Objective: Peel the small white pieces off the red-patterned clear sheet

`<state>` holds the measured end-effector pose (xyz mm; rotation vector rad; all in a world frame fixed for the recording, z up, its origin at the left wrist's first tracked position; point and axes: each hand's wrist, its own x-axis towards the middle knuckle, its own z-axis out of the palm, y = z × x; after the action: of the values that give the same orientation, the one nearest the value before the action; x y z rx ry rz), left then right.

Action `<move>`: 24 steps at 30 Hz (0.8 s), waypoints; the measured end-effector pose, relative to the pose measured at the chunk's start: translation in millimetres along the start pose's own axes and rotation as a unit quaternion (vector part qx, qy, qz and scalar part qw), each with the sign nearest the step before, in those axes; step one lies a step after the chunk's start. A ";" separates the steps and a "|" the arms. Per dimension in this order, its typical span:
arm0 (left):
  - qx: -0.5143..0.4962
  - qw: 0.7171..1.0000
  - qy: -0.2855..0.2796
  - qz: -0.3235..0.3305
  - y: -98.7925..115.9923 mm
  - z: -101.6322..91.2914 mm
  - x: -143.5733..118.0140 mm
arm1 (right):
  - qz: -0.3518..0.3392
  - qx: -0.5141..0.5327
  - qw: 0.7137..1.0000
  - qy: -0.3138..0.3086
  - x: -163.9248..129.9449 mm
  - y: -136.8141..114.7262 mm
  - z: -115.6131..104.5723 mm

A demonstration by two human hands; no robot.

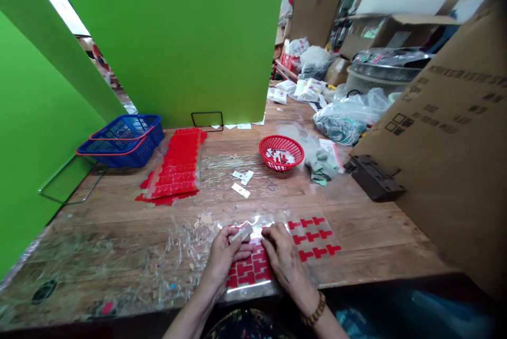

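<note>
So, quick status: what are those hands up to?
Left hand pinching small white piece. Right hand pressing on sheet of red T stickers. Nothing blocking them.

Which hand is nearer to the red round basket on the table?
Right. The right hand lies almost straight below the red round basket in the picture; the left hand sits further to the left.

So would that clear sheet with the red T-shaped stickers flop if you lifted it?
Probably floppy: the sheet looks thin and glossy and lies flat on the table. It seems light and likely slides easily. The right hand rests on it.
</note>
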<state>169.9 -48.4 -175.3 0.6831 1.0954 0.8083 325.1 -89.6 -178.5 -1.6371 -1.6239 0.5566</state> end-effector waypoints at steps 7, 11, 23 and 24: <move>0.014 1.000 0.015 0.003 0.2 1.4 -1.2 | -0.023 -0.044 0.999 -0.010 4.6 -6.4 -0.8; 0.008 1.000 0.006 0.005 2.3 2.5 -2.9 | -0.018 -0.057 0.998 -0.027 9.0 -10.8 -4.8; -0.007 1.000 0.005 0.014 0.0 1.3 -3.0 | -0.022 -0.053 0.998 0.024 -3.2 -12.6 10.5; -0.008 1.000 0.003 0.017 -0.5 1.1 -2.8 | -0.018 -0.052 0.998 0.022 -2.6 -13.8 10.4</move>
<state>170.3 -51.1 -174.0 0.6876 1.0851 0.8470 308.0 -91.2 -175.1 -1.6788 -1.6710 0.4200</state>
